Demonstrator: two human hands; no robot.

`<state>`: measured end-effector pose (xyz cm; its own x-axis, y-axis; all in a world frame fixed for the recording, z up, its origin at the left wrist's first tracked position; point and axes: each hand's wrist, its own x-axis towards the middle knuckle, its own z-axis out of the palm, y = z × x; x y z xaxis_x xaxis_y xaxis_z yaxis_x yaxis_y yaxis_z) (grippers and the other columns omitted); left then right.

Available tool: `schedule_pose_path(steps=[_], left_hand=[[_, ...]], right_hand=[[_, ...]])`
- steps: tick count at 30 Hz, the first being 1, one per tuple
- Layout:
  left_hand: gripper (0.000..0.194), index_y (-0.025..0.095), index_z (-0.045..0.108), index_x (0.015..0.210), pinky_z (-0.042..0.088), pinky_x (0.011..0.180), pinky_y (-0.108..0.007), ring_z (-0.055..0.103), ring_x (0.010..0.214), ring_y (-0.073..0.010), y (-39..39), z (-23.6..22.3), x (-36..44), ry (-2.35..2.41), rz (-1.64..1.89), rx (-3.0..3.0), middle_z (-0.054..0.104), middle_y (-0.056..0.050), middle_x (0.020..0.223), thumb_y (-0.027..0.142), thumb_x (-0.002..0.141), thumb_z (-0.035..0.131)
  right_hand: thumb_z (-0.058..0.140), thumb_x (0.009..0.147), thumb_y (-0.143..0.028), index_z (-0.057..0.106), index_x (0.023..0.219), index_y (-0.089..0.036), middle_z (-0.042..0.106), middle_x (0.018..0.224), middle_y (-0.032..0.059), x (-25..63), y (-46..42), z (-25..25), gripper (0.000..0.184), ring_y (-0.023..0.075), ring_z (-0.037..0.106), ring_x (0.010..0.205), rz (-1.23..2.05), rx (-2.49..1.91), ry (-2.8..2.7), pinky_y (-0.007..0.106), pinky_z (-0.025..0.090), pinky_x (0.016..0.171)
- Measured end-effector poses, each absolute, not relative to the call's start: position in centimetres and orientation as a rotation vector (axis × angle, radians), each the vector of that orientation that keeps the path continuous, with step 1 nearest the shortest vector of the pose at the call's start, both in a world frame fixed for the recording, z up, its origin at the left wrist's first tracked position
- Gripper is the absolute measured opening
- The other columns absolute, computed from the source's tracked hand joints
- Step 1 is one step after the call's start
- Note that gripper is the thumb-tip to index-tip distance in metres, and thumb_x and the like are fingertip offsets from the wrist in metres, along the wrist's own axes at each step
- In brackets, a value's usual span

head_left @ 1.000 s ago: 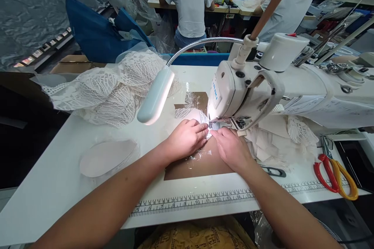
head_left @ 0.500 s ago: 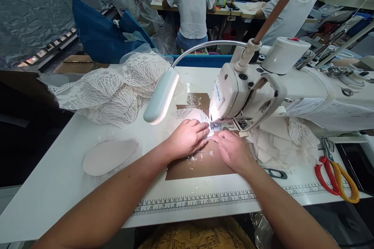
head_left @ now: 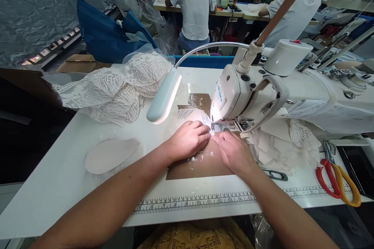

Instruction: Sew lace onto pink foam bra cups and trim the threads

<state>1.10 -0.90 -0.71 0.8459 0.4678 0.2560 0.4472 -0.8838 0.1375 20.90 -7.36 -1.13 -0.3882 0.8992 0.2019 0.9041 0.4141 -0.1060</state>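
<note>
My left hand (head_left: 188,138) lies flat with its fingers pressed on a small white lace piece (head_left: 195,116) just in front of the needle of the white sewing machine (head_left: 233,93). My right hand (head_left: 233,151) rests beside it, its fingertips on the same piece at the presser foot. Both hands sit on a brown patch (head_left: 201,163) of the table. A gooseneck lamp (head_left: 164,97) hangs just above and left of my left hand.
A heap of white lace (head_left: 117,85) lies at the back left. An oval pale pad (head_left: 111,155) sits at the left. Cut fabric pieces (head_left: 277,144) pile under the machine arm. Red and yellow scissors (head_left: 336,181) lie at the right. Two people sew at benches behind.
Both hands stay at the needle; they have shifted only slightly. The view has drifted a little.
</note>
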Motion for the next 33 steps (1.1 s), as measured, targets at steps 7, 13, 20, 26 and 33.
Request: schedule_pose_path(steps=[7, 13, 20, 26, 33], left_hand=[[0.029, 0.017, 0.067, 0.111, 0.044, 0.08, -0.036, 0.054, 0.095, -0.0223, -0.4, -0.9, 0.9, 0.818, 0.494, 2.888, 0.065, -0.009, 0.118, 0.028, 0.096, 0.044], [0.031, 0.018, 0.065, 0.114, 0.043, 0.082, -0.041, 0.053, 0.099, -0.0268, -0.2, -1.1, 0.8, 0.938, 0.54, 2.871, 0.063, -0.01, 0.121, 0.031, 0.093, 0.047], [0.031, 0.017, 0.063, 0.114, 0.043, 0.091, -0.045, 0.05, 0.112, -0.0301, 0.1, -1.5, 0.5, 1.064, 0.629, 2.837, 0.059, -0.012, 0.124, 0.028, 0.093, 0.044], [0.033, 0.018, 0.061, 0.118, 0.044, 0.09, -0.046, 0.047, 0.116, -0.0309, 0.6, -1.8, 0.0, 1.266, 0.653, 2.768, 0.057, -0.013, 0.124, 0.024, 0.091, 0.044], [0.03, 0.016, 0.059, 0.114, 0.046, 0.085, -0.045, 0.051, 0.108, -0.0312, -0.3, 0.9, -0.7, 1.512, 0.43, 2.681, 0.057, -0.016, 0.119, 0.028, 0.088, 0.049]], right_hand=[[0.042, 0.084, -0.008, 0.065, 0.12, -0.02, 0.065, 0.087, 0.0072, 20.5, -7.0, -1.2, 0.044, 0.0172, 0.054, 0.07, -0.01, -1.668, -2.424, 0.027, 0.037, 0.061], [0.041, 0.086, -0.01, 0.066, 0.12, -0.022, 0.065, 0.086, 0.0063, 20.8, -7.1, -1.4, 0.043, 0.0174, 0.054, 0.071, 0.009, -1.621, -2.389, 0.027, 0.038, 0.061], [0.041, 0.089, -0.013, 0.067, 0.116, -0.019, 0.065, 0.085, 0.0056, 20.9, -7.3, -1.3, 0.038, 0.0172, 0.056, 0.074, 0.036, -1.563, -2.364, 0.026, 0.041, 0.065], [0.042, 0.09, -0.016, 0.067, 0.112, -0.019, 0.065, 0.086, 0.0057, 20.8, -7.4, -1.2, 0.033, 0.0179, 0.06, 0.078, 0.032, -1.552, -2.357, 0.027, 0.044, 0.068], [0.039, 0.091, -0.02, 0.066, 0.111, -0.021, 0.066, 0.088, 0.0068, 21.5, -7.4, -2.5, 0.034, 0.0196, 0.062, 0.077, -0.011, -1.437, -2.344, 0.03, 0.047, 0.067]])
